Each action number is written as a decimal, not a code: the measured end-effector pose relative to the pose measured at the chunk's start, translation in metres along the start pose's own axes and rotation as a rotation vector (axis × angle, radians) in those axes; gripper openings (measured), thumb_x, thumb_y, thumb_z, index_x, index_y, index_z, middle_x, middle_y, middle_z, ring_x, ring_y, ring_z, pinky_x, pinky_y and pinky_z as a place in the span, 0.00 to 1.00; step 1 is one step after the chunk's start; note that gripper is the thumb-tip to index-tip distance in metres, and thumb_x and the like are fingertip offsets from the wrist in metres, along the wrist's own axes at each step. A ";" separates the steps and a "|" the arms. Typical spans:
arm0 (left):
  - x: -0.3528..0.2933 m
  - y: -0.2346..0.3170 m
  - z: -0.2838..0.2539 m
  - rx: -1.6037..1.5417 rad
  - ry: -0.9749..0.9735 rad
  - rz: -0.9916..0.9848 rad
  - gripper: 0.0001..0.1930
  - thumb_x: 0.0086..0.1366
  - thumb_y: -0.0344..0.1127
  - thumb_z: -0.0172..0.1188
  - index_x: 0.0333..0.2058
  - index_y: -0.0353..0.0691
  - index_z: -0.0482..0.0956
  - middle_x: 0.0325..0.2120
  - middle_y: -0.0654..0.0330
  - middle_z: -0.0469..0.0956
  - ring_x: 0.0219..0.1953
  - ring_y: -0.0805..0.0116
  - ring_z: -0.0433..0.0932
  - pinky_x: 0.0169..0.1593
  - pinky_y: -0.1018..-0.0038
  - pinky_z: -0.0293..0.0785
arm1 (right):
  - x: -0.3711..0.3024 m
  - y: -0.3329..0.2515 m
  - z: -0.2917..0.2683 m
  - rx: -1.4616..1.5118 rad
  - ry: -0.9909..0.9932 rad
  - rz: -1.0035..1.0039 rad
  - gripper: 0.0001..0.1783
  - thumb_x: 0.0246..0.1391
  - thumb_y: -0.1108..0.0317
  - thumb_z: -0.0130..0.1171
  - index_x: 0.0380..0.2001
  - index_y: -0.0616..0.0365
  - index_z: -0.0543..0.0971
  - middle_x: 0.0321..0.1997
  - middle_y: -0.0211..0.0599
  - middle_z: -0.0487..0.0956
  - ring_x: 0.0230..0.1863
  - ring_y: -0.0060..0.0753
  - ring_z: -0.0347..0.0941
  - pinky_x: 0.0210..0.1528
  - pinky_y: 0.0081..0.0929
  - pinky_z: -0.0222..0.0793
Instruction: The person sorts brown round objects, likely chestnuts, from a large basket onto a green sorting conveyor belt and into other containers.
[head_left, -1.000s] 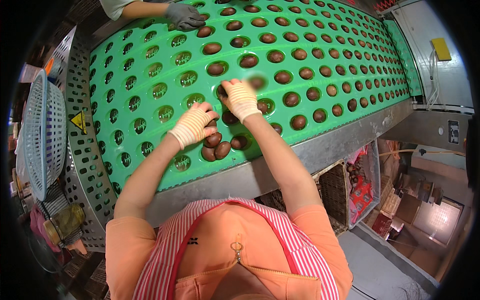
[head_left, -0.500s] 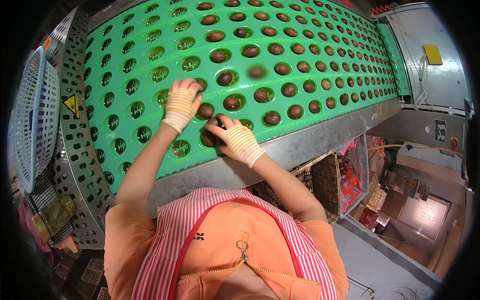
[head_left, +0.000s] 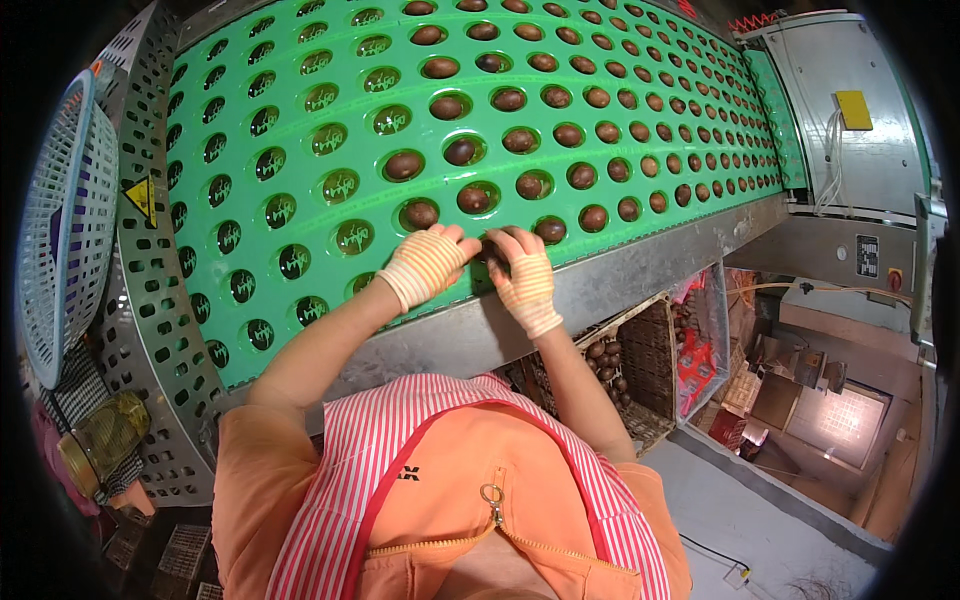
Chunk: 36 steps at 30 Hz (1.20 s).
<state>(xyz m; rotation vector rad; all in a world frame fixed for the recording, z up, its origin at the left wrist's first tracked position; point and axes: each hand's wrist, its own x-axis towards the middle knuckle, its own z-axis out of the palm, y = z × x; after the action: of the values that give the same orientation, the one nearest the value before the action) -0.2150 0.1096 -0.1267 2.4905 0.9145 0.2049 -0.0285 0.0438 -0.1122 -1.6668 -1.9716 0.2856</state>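
Note:
Rows of oval cups mark a green conveyor sheet before me. Dark brown eggs, such as one egg just beyond my hands, fill the cups toward the right. Both hands wear striped fingerless wraps and are close together at the near edge. My right hand curls its fingers around a dark egg low over the sheet. Beside it, my left hand is closed, its fingers bent toward that egg; whatever lies under them is hidden.
A steel rail borders the near edge. Below it, a crate stands by loose eggs. A blue basket leans at left beside a perforated steel guard. A metal housing rises at right.
My left hand has come right and nearer from an egg farther in, leaving that egg in its cup. The right hand has shifted slightly right. A blurred egg farther in now shows sharply.

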 end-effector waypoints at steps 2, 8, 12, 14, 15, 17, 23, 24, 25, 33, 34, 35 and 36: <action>0.012 -0.012 -0.013 -0.110 0.116 0.021 0.15 0.53 0.33 0.60 0.42 0.40 0.75 0.37 0.51 0.75 0.42 0.48 0.74 0.45 0.57 0.74 | 0.001 0.021 0.003 -0.167 -0.206 -0.049 0.22 0.48 0.68 0.62 0.49 0.45 0.76 0.55 0.30 0.75 0.60 0.47 0.66 0.59 0.51 0.61; 0.039 -0.126 -0.055 -0.085 0.698 -0.144 0.25 0.61 0.38 0.61 0.57 0.44 0.69 0.54 0.50 0.72 0.55 0.47 0.72 0.55 0.60 0.71 | -0.018 0.006 0.002 -0.275 -0.076 -0.010 0.26 0.48 0.70 0.62 0.53 0.43 0.75 0.59 0.35 0.71 0.63 0.55 0.62 0.61 0.52 0.61; 0.048 -0.142 -0.048 0.360 0.462 -0.253 0.25 0.62 0.38 0.57 0.59 0.48 0.68 0.57 0.54 0.69 0.61 0.50 0.66 0.58 0.54 0.68 | -0.025 0.006 0.009 -0.144 0.027 0.222 0.28 0.47 0.70 0.65 0.55 0.46 0.74 0.58 0.47 0.69 0.59 0.57 0.65 0.59 0.48 0.65; 0.039 -0.135 -0.044 0.293 0.502 -0.207 0.25 0.61 0.37 0.57 0.58 0.48 0.69 0.57 0.54 0.69 0.60 0.50 0.66 0.58 0.54 0.68 | -0.016 0.004 0.005 -0.112 -0.076 0.313 0.28 0.47 0.69 0.66 0.54 0.47 0.74 0.57 0.48 0.70 0.57 0.57 0.66 0.58 0.46 0.66; 0.036 -0.122 -0.046 0.208 0.500 -0.132 0.24 0.61 0.37 0.57 0.57 0.48 0.70 0.56 0.54 0.69 0.59 0.50 0.66 0.58 0.55 0.68 | -0.017 0.014 0.005 -0.115 -0.060 0.238 0.28 0.46 0.69 0.67 0.54 0.48 0.74 0.58 0.48 0.70 0.55 0.58 0.67 0.56 0.46 0.68; 0.023 -0.087 -0.058 -0.043 0.185 -0.087 0.24 0.59 0.37 0.59 0.55 0.42 0.72 0.52 0.51 0.71 0.52 0.47 0.69 0.59 0.56 0.65 | -0.023 0.027 -0.001 -0.068 -0.096 0.278 0.28 0.45 0.69 0.67 0.53 0.48 0.75 0.57 0.49 0.70 0.54 0.59 0.67 0.56 0.46 0.68; 0.003 -0.053 -0.015 0.048 0.042 -0.164 0.19 0.56 0.37 0.64 0.47 0.44 0.74 0.39 0.53 0.72 0.45 0.52 0.73 0.47 0.58 0.74 | -0.029 0.014 0.000 -0.129 -0.030 0.264 0.28 0.41 0.68 0.71 0.49 0.48 0.76 0.53 0.48 0.71 0.52 0.56 0.69 0.53 0.46 0.70; 0.007 -0.046 -0.017 0.078 0.022 -0.209 0.18 0.56 0.37 0.64 0.46 0.44 0.75 0.40 0.53 0.72 0.45 0.51 0.74 0.46 0.58 0.75 | -0.030 0.010 0.001 -0.119 -0.001 0.274 0.28 0.40 0.68 0.71 0.49 0.48 0.76 0.52 0.47 0.72 0.51 0.56 0.69 0.52 0.46 0.70; 0.011 -0.040 -0.021 0.107 0.002 -0.255 0.17 0.56 0.37 0.64 0.45 0.45 0.75 0.40 0.53 0.72 0.45 0.51 0.74 0.45 0.58 0.75 | -0.031 0.005 0.003 -0.110 0.027 0.285 0.27 0.40 0.68 0.71 0.48 0.49 0.76 0.52 0.47 0.72 0.51 0.55 0.69 0.52 0.46 0.70; -0.032 -0.015 -0.008 0.105 -0.114 0.103 0.19 0.50 0.32 0.66 0.44 0.49 0.77 0.42 0.57 0.72 0.47 0.50 0.71 0.49 0.60 0.75 | -0.059 -0.011 0.011 0.462 0.231 0.407 0.24 0.44 0.77 0.68 0.46 0.56 0.74 0.43 0.39 0.72 0.43 0.37 0.72 0.46 0.34 0.73; -0.035 -0.017 0.006 0.090 -0.058 0.059 0.19 0.51 0.34 0.66 0.44 0.48 0.77 0.41 0.56 0.72 0.46 0.50 0.71 0.49 0.60 0.74 | -0.059 -0.013 0.013 0.729 0.247 0.453 0.23 0.45 0.78 0.67 0.47 0.57 0.73 0.42 0.36 0.71 0.42 0.33 0.71 0.46 0.32 0.73; -0.034 -0.012 0.003 0.091 -0.064 -0.005 0.19 0.52 0.35 0.66 0.45 0.47 0.77 0.41 0.54 0.72 0.46 0.51 0.72 0.49 0.60 0.75 | -0.058 -0.016 0.013 0.990 0.264 0.497 0.23 0.46 0.80 0.66 0.47 0.58 0.73 0.41 0.34 0.71 0.42 0.30 0.70 0.46 0.31 0.73; -0.032 -0.007 0.002 0.092 -0.067 -0.070 0.19 0.54 0.36 0.65 0.46 0.46 0.77 0.41 0.53 0.73 0.47 0.51 0.73 0.49 0.61 0.75 | -0.057 -0.020 0.013 1.253 0.275 0.534 0.22 0.48 0.81 0.65 0.47 0.58 0.72 0.41 0.31 0.70 0.41 0.27 0.69 0.45 0.29 0.73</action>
<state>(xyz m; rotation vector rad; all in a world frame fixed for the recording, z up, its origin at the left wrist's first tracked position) -0.2427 0.0932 -0.1306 2.5272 1.0020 0.0572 -0.0468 -0.0126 -0.1285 -1.1746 -0.7200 1.1251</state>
